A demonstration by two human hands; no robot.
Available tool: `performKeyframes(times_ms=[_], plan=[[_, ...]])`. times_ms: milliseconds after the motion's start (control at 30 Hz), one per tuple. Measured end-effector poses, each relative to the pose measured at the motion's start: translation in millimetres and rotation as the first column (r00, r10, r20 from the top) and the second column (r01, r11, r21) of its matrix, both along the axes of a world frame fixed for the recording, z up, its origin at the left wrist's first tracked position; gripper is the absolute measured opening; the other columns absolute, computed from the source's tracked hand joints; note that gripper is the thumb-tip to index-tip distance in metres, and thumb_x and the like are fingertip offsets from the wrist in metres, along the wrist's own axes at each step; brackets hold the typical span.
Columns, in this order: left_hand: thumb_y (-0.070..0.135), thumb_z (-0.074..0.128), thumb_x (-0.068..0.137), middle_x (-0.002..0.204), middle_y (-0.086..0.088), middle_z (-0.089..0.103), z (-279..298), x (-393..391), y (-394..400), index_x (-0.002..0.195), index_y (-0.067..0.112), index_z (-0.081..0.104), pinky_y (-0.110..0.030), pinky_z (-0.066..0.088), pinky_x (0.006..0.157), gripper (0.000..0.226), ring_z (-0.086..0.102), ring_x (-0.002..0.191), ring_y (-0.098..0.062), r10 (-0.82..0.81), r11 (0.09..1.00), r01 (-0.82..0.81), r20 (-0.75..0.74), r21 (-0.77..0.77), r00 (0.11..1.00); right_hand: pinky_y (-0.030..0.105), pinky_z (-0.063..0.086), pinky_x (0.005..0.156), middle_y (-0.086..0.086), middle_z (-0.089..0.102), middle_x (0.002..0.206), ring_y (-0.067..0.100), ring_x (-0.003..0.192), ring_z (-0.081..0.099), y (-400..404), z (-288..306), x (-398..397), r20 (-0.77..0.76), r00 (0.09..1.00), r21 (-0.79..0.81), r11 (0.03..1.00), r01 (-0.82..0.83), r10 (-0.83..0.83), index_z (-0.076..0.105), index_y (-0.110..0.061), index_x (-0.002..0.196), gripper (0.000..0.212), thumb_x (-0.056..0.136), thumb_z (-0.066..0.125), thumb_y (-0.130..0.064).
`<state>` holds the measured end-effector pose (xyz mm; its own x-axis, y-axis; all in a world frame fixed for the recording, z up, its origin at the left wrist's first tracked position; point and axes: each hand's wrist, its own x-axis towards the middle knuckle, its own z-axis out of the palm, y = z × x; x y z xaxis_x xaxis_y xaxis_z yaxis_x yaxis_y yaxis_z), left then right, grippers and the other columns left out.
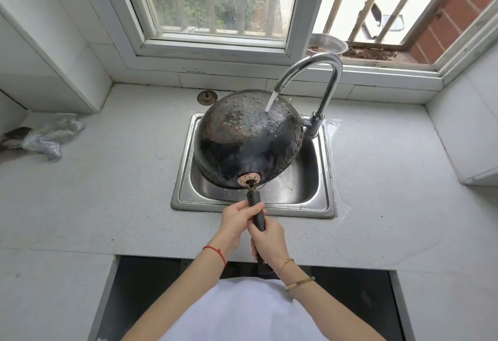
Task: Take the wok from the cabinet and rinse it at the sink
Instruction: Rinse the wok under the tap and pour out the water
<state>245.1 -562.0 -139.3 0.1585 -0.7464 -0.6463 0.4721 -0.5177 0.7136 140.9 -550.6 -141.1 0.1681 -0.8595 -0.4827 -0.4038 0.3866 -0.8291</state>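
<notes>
My left hand grips the black handle near the wok, with my fingers curled round it. My right hand grips the same handle lower down, closer to me. I wear a red string on my left wrist and gold bracelets on my right.

The wok is over the sink, turned so its dark, bumpy bottom faces up. A round copper plate joins the handle to the wok. Water runs from the tap onto the far side of the wok's bottom. It looks wet and shiny there.

The sink sits in the grey table. A sink strainer lies on the table behind the wok. A crumpled cloth lies far to the left. There is a wet patch on the table beside the tap. A metal bowl sits on the sill of the window behind the tap. I can't read any words or labels on anything.
</notes>
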Motion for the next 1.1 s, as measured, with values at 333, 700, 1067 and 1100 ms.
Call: performKeyframes(times_ms=[333, 700, 1067, 1100], plan=[[0.014, 0.078, 0.082, 0.092, -0.011, 0.079, -3.1, 1.1, 0.9, 0.103, 0.010, 0.074, -0.024, 0.059, 0.075, 0.022, 0.076, 0.092, -0.020, 0.009, 1.000, -0.010, -0.041, -0.013, 0.999, 0.026, 0.046, 0.033, 0.007, 0.056, 0.047, 0.017, 0.032, 0.055, -0.3, -0.8, 0.9, -0.030, 1.000, -0.019, 1.000, -0.005, 0.005, 0.059, -0.009, 0.074, 0.027, 0.096, 0.058, -0.025], [0.012, 0.074, 0.085, 0.093, -0.011, 0.077, -3.5, 1.4, 1.2, 0.108, 0.007, 0.072, -0.028, 0.058, 0.082, 0.023, 0.073, 0.094, -0.022, 0.012, 1.000, -0.015, -0.109, -0.021, 0.994, 0.024, 0.045, 0.033, 0.009, 0.057, 0.051, 0.015, 0.033, 0.055, -1.7, -1.7, -2.0, -0.088, 0.996, -0.062, 0.997, -0.034, 0.028, 0.060, -0.013, 0.074, 0.024, 0.096, 0.057, -0.024], [0.013, 0.075, 0.085, 0.094, -0.010, 0.079, -5.2, -2.5, -1.0, 0.110, 0.007, 0.072, -0.027, 0.058, 0.081, 0.026, 0.074, 0.098, -0.022, 0.008, 1.000, -0.009, -0.086, -0.013, 0.996, 0.023, 0.046, 0.034, 0.008, 0.059, 0.053, 0.014, 0.034, 0.056, -3.3, -2.8, -5.5, -0.075, 0.997, -0.033, 0.999, -0.022, 0.020, 0.061, -0.014, 0.077, 0.023, 0.096, 0.058, -0.027], [0.012, 0.075, 0.085, 0.094, -0.010, 0.079, -5.2, -2.7, -1.5, 0.109, 0.008, 0.072, -0.027, 0.058, 0.080, 0.025, 0.074, 0.097, -0.022, 0.003, 1.000, -0.004, -0.085, -0.015, 0.996, 0.023, 0.045, 0.034, 0.008, 0.059, 0.052, 0.015, 0.034, 0.056, -3.4, -2.7, -5.9, -0.074, 0.997, -0.031, 0.999, -0.022, 0.019, 0.061, -0.014, 0.076, 0.023, 0.096, 0.058, -0.027]])
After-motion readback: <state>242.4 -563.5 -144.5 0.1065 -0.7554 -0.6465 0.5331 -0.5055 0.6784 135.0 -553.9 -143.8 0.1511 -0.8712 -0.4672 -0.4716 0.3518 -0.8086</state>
